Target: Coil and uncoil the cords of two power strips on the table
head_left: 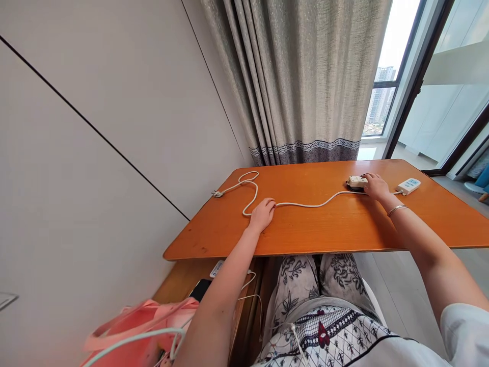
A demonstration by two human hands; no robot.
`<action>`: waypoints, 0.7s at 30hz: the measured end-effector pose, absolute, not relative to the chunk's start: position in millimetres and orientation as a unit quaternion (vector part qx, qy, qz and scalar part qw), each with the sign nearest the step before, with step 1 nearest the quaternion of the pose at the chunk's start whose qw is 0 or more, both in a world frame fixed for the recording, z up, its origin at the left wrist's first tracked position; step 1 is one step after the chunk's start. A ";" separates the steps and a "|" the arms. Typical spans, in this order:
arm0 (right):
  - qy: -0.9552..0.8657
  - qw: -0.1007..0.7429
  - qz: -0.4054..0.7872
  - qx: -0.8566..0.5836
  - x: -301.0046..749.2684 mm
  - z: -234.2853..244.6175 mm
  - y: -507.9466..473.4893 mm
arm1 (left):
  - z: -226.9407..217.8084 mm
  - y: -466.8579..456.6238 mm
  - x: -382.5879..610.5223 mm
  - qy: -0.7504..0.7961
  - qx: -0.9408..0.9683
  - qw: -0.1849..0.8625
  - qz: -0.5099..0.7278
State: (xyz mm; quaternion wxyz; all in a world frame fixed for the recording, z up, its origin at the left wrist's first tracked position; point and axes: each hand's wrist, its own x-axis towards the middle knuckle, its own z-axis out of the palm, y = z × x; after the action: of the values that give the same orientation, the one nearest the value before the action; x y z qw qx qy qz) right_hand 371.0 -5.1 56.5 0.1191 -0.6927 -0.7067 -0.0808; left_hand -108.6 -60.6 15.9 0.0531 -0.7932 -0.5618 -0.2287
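Observation:
A white power cord (pixel 305 205) runs across the orange-brown table, with a loop on the left ending in a plug (pixel 217 193). Its right end joins a small white box (pixel 408 186) with printing on top. My left hand (pixel 263 214) rests on the table with its fingers closed on the cord, just right of the loop. On the right, my right hand (pixel 376 187) grips a small cream block with a dark base (pixel 357 182); its exact kind is unclear, and my fingers cover its right end. The cord passes beside this block and under my right hand.
The table (pixel 324 232) has its near edge over my lap. Below it at left, a phone (pixel 200 289), a white device (pixel 216 269) and thin cables lie on a wooden surface near a pink bag (pixel 130 336). A curtain (pixel 313 76) hangs behind; a wall (pixel 95 204) borders the left.

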 end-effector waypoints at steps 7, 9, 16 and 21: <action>-0.720 0.057 -0.044 -0.690 357.4 60.9 20.4 | 7.8 -51.4 -113.3 -0.550 -0.793 0.068 -0.251; -0.717 0.044 -0.031 -0.695 355.2 60.4 27.0 | 4.5 -49.2 -114.6 -0.545 -0.795 0.058 -0.259; -0.701 0.024 -0.008 -0.713 346.8 67.6 33.9 | 1.4 -48.0 -114.9 -0.539 -0.798 0.045 -0.265; -0.691 0.152 0.031 -0.706 328.0 76.0 27.1 | 7.5 -51.6 -110.2 -0.525 -0.796 0.054 -0.297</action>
State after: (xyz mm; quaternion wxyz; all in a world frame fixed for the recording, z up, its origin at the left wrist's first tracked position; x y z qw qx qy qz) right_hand 328.0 27.1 76.0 0.1518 -0.7056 -0.6914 0.0308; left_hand -110.2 -51.6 7.5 0.0540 -0.7958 -0.5251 -0.2967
